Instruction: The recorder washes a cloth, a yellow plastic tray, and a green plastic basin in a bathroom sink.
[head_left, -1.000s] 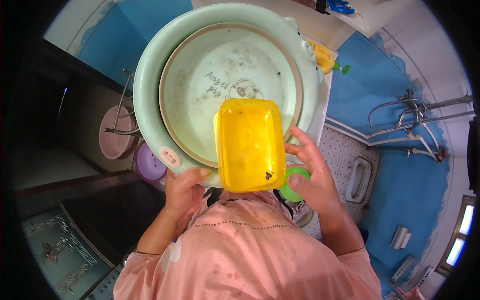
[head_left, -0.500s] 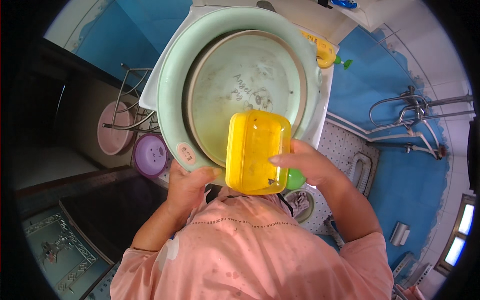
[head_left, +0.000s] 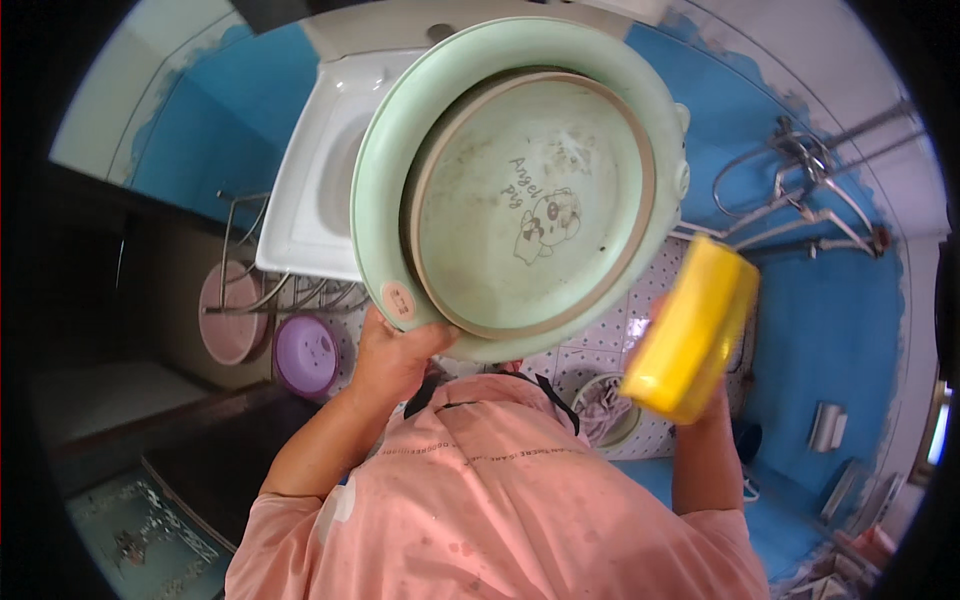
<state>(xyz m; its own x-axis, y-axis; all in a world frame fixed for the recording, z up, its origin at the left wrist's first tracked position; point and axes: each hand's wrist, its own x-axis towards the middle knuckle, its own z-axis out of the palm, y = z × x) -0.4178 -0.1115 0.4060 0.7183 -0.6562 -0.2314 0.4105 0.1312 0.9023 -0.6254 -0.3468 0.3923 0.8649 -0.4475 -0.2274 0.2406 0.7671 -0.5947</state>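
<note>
Green basin (head_left: 384, 180), grey lettering (head_left: 519, 180), cartoon drawing (head_left: 547, 227), pink oval label (head_left: 398, 300)

My round pale-green plastic basin (head_left: 535, 170): smooth, matt | my rectangular yellow plastic box (head_left: 695, 330): glossy | angular white ceramic-looking sink (head_left: 308, 190): glossy

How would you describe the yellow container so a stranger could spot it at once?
Start with the big, round pale-green basin, whose lower-left rim is in the person's left hand. Look right and lower, to the right hand: it holds the yellow container. Its bright yellow colour and boxy shape, though blurred, set it apart from that round green neighbour.
</note>
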